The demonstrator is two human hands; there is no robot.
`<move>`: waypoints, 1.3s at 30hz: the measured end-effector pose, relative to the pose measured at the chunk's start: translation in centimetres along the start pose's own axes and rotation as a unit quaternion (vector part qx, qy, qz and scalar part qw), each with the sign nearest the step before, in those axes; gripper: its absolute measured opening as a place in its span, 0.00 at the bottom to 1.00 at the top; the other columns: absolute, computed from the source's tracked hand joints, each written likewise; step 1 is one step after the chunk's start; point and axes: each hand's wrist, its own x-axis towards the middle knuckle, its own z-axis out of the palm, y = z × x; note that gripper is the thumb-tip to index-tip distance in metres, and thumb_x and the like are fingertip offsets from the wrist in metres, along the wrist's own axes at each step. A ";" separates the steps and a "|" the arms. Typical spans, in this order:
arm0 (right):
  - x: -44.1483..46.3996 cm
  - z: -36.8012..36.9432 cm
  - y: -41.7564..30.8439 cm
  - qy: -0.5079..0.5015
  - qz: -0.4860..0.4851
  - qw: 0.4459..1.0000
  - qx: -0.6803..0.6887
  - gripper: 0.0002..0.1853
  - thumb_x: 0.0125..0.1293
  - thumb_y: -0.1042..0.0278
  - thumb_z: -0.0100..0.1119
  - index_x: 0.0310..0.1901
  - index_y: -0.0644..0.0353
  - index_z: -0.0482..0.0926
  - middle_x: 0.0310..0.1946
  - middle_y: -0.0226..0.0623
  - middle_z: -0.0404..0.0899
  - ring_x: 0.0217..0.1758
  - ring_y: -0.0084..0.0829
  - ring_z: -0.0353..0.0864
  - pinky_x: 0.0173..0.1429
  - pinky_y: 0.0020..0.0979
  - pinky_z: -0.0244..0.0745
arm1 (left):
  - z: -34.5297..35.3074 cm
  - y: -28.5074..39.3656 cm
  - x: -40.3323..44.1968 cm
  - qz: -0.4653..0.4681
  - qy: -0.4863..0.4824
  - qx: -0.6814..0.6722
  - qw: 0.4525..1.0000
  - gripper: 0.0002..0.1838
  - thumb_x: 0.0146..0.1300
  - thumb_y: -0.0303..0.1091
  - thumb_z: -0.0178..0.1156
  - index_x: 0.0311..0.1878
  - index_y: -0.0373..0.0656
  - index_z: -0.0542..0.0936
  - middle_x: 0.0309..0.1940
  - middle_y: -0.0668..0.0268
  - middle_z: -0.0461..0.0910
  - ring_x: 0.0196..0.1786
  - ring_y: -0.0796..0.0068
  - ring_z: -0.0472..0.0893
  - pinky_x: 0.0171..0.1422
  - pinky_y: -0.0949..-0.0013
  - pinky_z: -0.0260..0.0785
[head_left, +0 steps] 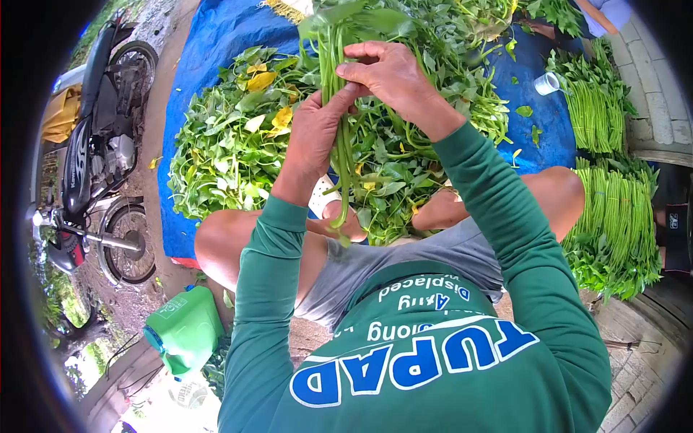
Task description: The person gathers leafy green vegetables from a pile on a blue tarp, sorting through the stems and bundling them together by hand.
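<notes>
A bunch of water spinach, long green stems with leaves at the far end, is held up in front of me. My left hand is closed around the stems, whose lower ends hang below it. Just above and to the right, my right hand pinches at the same stems with thumb and forefinger. Beneath both hands lies a loose heap of leafy greens with some yellow leaves, spread on a blue tarp. The exact contact of the right fingertips is partly hidden.
Stacked, bundled greens stand at my right, near a white cup. A green plastic jug sits at lower left, and a motorcycle is parked beyond the tarp. Another person's arm shows at upper right.
</notes>
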 end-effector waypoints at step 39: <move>-11.0 -3.6 -1.5 -0.179 0.024 0.956 -0.233 0.15 0.74 0.67 0.69 0.56 0.66 0.85 0.44 0.40 0.89 0.47 0.29 0.88 0.52 0.32 0.84 | -1.9 2.3 -0.8 0.080 0.029 0.038 0.996 0.16 0.77 0.45 0.68 0.44 0.42 0.79 0.24 0.73 0.76 0.23 0.84 0.74 0.26 0.76 0.69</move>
